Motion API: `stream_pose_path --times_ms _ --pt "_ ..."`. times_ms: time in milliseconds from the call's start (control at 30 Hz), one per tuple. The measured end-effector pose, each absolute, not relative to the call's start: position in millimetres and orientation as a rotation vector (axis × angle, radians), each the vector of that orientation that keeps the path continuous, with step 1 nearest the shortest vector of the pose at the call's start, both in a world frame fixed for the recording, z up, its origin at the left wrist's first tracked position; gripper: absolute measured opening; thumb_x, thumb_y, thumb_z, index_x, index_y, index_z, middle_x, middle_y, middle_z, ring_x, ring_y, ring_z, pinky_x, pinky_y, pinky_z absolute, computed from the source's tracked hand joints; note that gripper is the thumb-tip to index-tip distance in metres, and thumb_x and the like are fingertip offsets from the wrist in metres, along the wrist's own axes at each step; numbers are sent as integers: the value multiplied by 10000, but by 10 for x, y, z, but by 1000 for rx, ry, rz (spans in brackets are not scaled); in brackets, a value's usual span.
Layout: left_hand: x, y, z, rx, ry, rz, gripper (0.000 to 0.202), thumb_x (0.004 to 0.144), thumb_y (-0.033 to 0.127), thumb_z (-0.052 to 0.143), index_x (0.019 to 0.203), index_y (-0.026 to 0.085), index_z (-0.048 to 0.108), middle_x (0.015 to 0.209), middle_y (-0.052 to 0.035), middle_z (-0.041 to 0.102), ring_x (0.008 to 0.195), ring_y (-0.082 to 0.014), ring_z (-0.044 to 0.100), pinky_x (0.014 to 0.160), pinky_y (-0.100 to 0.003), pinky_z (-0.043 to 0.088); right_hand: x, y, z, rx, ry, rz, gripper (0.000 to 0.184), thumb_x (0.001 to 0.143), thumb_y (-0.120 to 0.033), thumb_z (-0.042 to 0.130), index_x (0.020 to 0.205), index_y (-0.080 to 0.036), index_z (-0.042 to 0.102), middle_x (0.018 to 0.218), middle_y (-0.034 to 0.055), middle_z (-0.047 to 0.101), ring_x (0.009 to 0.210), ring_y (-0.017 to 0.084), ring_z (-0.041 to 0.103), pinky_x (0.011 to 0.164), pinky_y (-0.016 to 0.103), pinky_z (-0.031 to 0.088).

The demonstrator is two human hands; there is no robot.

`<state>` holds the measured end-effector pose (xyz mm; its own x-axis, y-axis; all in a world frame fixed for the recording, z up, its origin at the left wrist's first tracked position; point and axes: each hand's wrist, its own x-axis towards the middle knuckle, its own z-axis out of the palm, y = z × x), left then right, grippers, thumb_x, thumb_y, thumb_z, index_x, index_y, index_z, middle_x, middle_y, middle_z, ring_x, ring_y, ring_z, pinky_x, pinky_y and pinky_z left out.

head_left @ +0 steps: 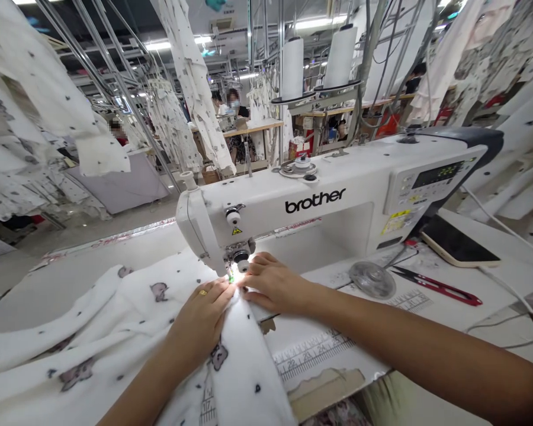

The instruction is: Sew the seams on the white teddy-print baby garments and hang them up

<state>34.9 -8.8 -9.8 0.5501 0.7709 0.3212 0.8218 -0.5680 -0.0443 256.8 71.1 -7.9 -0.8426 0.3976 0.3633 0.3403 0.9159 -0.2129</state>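
A white Brother industrial sewing machine [311,201] stands on the table, its presser foot [240,258] and lit needle area just beyond my fingertips. A soft white fabric [93,337] printed with small grey animals and dots runs under the foot and spills toward me. My left hand [199,319], wearing a gold ring, grips the fabric just in front of the foot. My right hand [273,284] lies to its right, its fingertips pinching the fabric edge beside the needle. The needle's tip is hidden among the foot parts.
On the white table [66,296] lie red-handled thread snips [437,286], a transparent round disc [366,280] and a phone [459,241]. A ruler scale [313,355] is marked on the tabletop. Thread cones [292,68] stand behind the machine. Printed garments hang around, and people work at the back.
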Motion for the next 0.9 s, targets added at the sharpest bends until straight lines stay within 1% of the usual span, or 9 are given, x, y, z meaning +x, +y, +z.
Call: stream_pose_path --times_ms 133,267,400,533,667,767,900 --pt "362 -80 -90 -2590 -1318 -385 409 911 52 371 1260 128 571 1234 -102 654 1180 -255 583 999 -444 509 2570 724 -86 -505 -2657 188 232 980 -294 510 1126 -179 650 978 65 618 967 202 480 1033 391 315" --pt "370 -130 -57 -2606 -1309 -376 430 891 36 394 1282 132 542 1232 -101 656 1180 -258 587 993 -453 514 2584 719 -52 -386 -2640 200 226 987 -277 487 1093 -188 666 946 53 630 930 194 487 1050 384 287" --pt "368 -220 -27 -2651 -1271 -456 411 858 36 422 1234 146 544 1232 -106 657 1179 -253 597 1006 -455 511 2597 701 0 -319 -2679 202 221 977 -265 504 1135 -208 649 964 32 634 921 178 497 1044 356 273" --pt "359 -258 -47 -2648 -1289 -512 398 845 20 418 1200 156 537 1234 -110 660 1205 -256 589 1015 -472 509 2581 683 14 -317 -2726 79 233 1000 -273 464 1154 -220 630 966 20 628 908 166 503 1067 355 234" --pt "359 -244 -70 -2633 -1270 -489 407 843 13 410 1202 151 542 1229 -116 666 1209 -267 591 1003 -489 520 2549 662 -21 -396 -2715 -66 208 996 -260 454 1076 -194 635 969 33 631 922 177 504 1073 369 227" --pt "364 -232 -70 -2623 -1263 -463 402 845 19 412 1197 147 558 1227 -116 669 1195 -266 602 991 -482 532 2541 652 -43 -414 -2715 -100 223 1007 -257 433 1038 -182 640 963 35 640 892 173 513 1082 375 226" --pt "366 -230 -70 -2604 -1259 -462 407 842 13 407 1188 136 582 1243 -121 661 1192 -261 605 983 -461 541 2549 645 -34 -408 -2735 -93 258 1025 -263 401 1107 -177 630 980 45 645 881 172 529 1092 392 232"
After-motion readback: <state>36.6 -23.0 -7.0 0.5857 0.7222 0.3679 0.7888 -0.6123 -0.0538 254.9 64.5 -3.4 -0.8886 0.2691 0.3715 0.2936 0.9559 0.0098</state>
